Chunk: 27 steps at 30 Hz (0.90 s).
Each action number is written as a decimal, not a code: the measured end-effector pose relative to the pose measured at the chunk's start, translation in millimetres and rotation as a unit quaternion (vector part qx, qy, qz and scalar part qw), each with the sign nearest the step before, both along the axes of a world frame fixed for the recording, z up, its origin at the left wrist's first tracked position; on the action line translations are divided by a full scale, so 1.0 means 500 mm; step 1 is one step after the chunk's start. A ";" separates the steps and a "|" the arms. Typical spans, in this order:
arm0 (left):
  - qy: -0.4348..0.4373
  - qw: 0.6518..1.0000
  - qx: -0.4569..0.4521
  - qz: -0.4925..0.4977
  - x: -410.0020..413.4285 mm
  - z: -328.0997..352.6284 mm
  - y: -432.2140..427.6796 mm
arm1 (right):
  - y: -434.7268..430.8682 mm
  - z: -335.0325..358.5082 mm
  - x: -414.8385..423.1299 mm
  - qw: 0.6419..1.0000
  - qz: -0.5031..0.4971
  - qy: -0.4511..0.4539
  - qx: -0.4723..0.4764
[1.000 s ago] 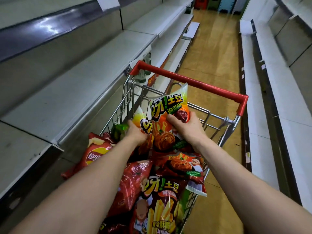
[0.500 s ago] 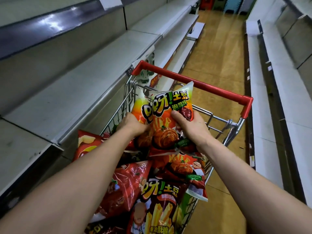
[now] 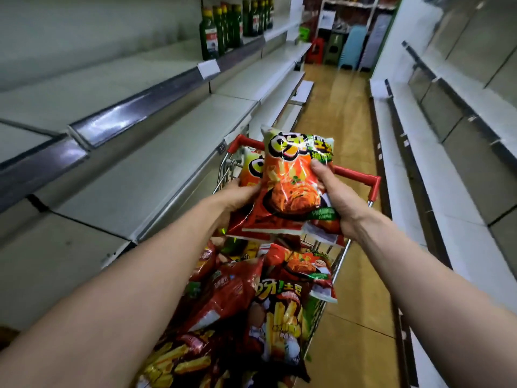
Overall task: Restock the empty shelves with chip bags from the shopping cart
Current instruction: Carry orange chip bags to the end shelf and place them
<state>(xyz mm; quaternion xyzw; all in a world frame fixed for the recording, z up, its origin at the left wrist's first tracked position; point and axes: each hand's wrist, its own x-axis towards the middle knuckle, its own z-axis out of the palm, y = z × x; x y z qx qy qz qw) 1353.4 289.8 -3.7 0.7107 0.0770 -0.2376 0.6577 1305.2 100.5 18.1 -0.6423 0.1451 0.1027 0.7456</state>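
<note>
Being lifted clear of the cart's pile: two orange chip bags, the front bag (image 3: 291,186) now held up above the red cart handle (image 3: 355,175), the second bag (image 3: 250,170) just behind it on the left. Rising with them: left hand (image 3: 237,197) and right hand (image 3: 338,203). Coming into view as the camera tilts up: dark bottles (image 3: 232,26) on the upper left shelf.
</note>
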 end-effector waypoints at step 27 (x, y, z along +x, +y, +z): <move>-0.138 0.878 -0.189 -0.419 -0.582 0.368 -0.327 | -0.115 0.423 -0.832 0.903 -0.381 -0.171 -0.101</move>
